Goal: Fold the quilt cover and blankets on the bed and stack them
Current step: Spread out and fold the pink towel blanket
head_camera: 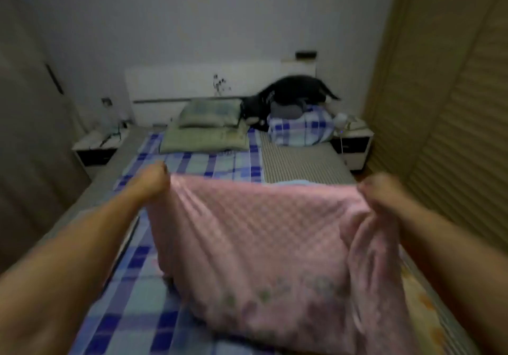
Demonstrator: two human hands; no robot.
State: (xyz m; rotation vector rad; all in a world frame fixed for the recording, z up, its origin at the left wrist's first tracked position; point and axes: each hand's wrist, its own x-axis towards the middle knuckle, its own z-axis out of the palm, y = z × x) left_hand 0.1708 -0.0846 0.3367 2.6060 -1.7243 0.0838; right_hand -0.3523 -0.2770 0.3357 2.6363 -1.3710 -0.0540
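Both arms outstretched — left hand [154,180], right hand [380,193] fingers gripping pink blanket [264,233] corners.

- my pink blanket [255,233]: soft cloth, quilted bumpy texture, matt
- checked sheet [143,286]: smooth woven cloth
- wardrobe door [450,123]: slatted wood
- headboard [198,82]: smooth white panel

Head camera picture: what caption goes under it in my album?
Both hands, left and right, hold up a pink blanket over the bed.
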